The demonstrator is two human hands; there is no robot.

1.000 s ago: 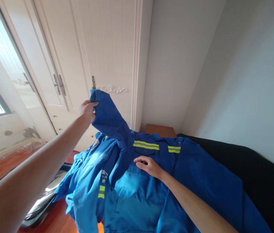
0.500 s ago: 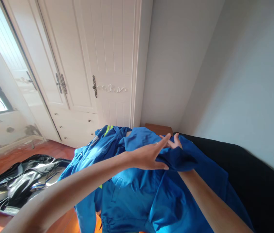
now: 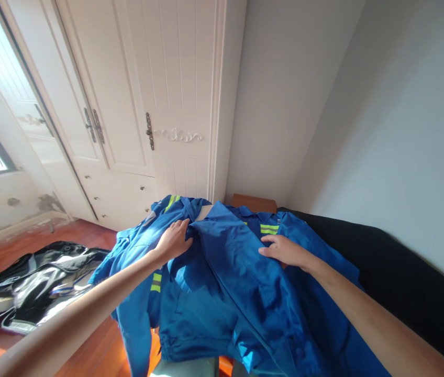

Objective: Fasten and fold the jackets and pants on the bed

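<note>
A blue work jacket (image 3: 206, 309) with yellow-green reflective strips lies spread in front of me, its elastic hem toward me. My left hand (image 3: 174, 242) is closed on the cloth at its upper left, with a fold gathered by the fingertips. To the right, my right hand (image 3: 285, 251) rests against the edge of a long blue panel or sleeve (image 3: 241, 256) lying diagonally across the front. Its thumb and fingers are apart. More blue clothing with a reflective strip (image 3: 269, 229) shows behind the right hand. What lies under the cloth is hidden.
A black covered surface (image 3: 410, 283) runs along the right wall. On the red floor at left lies a black and clear plastic bag (image 3: 53, 285). A white wardrobe (image 3: 175, 94) stands behind, with a brown wooden piece (image 3: 254, 202) beside it.
My hands have moved apart. The right hand has come out of the dark blue cuff around its wrist, and the left has shifted left to the cloth. The panel now lies flatter.
</note>
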